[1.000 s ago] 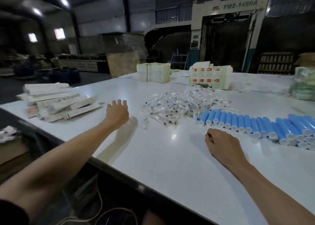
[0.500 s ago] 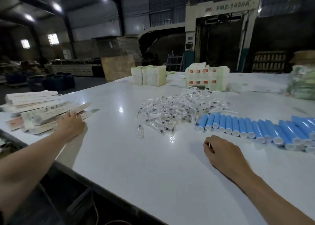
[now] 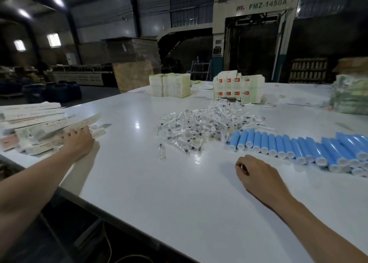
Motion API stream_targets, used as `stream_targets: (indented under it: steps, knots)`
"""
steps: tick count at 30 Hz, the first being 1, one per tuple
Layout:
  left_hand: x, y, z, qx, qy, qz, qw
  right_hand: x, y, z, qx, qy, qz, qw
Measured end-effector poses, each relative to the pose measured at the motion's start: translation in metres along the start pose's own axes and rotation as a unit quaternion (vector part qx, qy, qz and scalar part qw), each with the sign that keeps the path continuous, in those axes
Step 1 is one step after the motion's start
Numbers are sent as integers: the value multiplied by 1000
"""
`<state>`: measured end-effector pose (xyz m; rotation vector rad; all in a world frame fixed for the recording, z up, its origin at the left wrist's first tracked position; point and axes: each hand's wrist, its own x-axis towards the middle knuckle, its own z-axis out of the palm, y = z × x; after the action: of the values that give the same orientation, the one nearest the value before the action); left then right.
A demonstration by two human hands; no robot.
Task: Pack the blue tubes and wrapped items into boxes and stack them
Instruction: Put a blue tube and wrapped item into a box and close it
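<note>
Two hands are out over the white table (image 3: 179,213). What is the left hand (image 3: 79,143) doing?
— It is stretched far to the left, with its fingers laid on a long narrow box (image 3: 79,124) at the near edge of the pile of flat boxes (image 3: 33,121). Whether the thumb hooks under the box I cannot tell
And the right hand (image 3: 256,175)?
— Knuckles up on bare tabletop, fingers curled under, and nothing shows inside it. It touches none of the goods
Where are the blue tubes (image 3: 298,149)?
— Lying side by side in a row just beyond the right hand, white ends towards us. The row runs off to the right edge, where some lie on others
And the wrapped items (image 3: 203,127)?
— A loose heap of small clear packets in the middle of the table, its right edge touching the tubes. One packet (image 3: 162,151) lies apart on the near side
Anything behind?
— A stack of pale paper bundles (image 3: 169,85), a block of white cartons with red squares (image 3: 237,89), and a machine marked FMZ-1450A (image 3: 258,5)
</note>
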<state>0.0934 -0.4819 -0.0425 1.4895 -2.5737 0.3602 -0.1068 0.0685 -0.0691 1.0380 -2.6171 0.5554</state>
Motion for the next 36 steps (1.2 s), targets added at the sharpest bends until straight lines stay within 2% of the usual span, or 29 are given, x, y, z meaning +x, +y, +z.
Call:
stream_targets:
  steps: [4, 7, 10, 13, 16, 23, 26, 31, 36]
  knots:
    - [-3, -2, 1, -19, 7, -4, 1000, 0, 0, 0, 3, -2, 1, 1000]
    - [-4, -5, 0, -28, 7, 24, 999, 0, 1, 0, 7, -1, -1, 1000]
    - [-6, -5, -8, -42, -30, 63, 997, 2, 2, 1, 12, -5, -2, 1000]
    - [-14, 7, -21, -123, -72, 67, 987, 2, 3, 2, 14, -9, 0, 1000]
    - [-29, 27, -44, -149, -120, 73, 979, 3, 4, 2, 19, -11, 3, 1000]
    - [-76, 106, -103, -219, -68, 195, 954, 2, 5, 3, 36, -12, -2, 999]
    - [-103, 147, -121, -301, -59, 251, 918, 2, 6, 3, 45, -17, -1, 999]
    - [-158, 228, -139, -488, -146, 328, 795, 3, 8, 4, 60, -10, 0, 998]
    - [-205, 315, -133, -574, -196, 299, 736, 4, 9, 3, 70, -14, 10, 997]
